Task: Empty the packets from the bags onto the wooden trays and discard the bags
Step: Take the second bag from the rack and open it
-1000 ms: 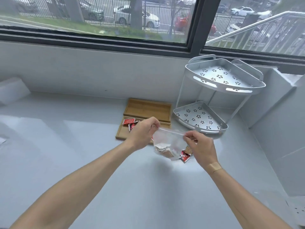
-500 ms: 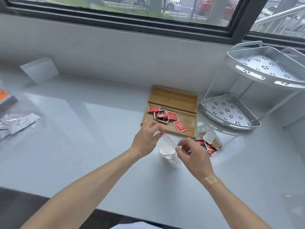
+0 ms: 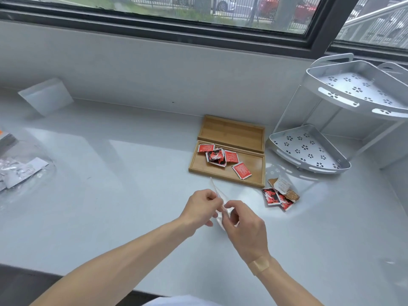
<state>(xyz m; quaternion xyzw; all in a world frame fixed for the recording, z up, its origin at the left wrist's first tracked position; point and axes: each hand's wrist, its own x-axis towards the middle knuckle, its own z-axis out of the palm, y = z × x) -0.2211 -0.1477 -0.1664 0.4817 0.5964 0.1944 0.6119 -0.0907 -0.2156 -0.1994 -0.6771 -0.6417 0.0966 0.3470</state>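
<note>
clear bag mostly hidden between both hands, contents can't be made out, packet print too small to read, bags at left edge cut off by frame, corner rack cropped at right

One head-worn camera looks forward and down across the counter.

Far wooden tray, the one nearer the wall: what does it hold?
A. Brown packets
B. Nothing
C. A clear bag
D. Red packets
B. The far wooden tray shows only bare wood, while the red packets lie in the near wooden tray.
</note>
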